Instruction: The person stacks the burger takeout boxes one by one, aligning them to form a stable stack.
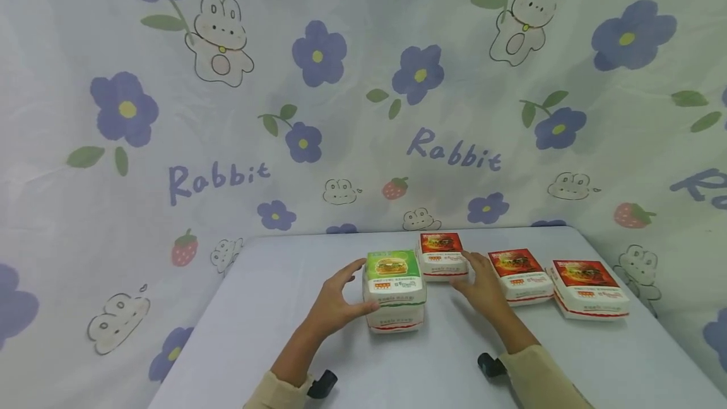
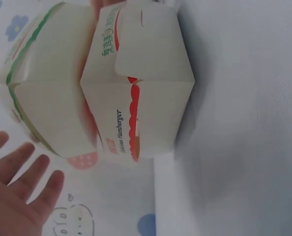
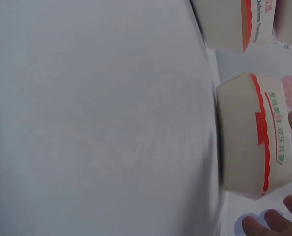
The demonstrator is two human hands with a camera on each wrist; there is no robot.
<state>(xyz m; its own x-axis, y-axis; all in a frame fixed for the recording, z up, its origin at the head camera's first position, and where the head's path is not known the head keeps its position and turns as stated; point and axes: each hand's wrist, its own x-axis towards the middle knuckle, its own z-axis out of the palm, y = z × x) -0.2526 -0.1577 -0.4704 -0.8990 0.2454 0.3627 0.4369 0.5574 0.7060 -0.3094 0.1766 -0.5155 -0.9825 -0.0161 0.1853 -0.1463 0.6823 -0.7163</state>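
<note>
A burger box with a green top [image 1: 392,273] is stacked on a red-trimmed burger box [image 1: 396,320]; the lower box's top is hidden. My left hand [image 1: 335,308] is at the left side of this stack with its fingers spread, and the left wrist view shows those fingers [image 2: 49,189] apart from the boxes. Behind and to the right stands a red-topped burger box [image 1: 445,264]. Beside its right edge is my right hand [image 1: 483,289], thumb and fingers apart. In the right wrist view that box [image 3: 244,137] lies between the thumb and the fingers [image 3: 278,221].
Two more red-topped burger boxes, a nearer-in one [image 1: 522,279] and an outer one [image 1: 591,292], sit on the right of the white table [image 1: 272,289]. A patterned curtain [image 1: 363,118] with rabbits and flowers hangs behind the table's far edge.
</note>
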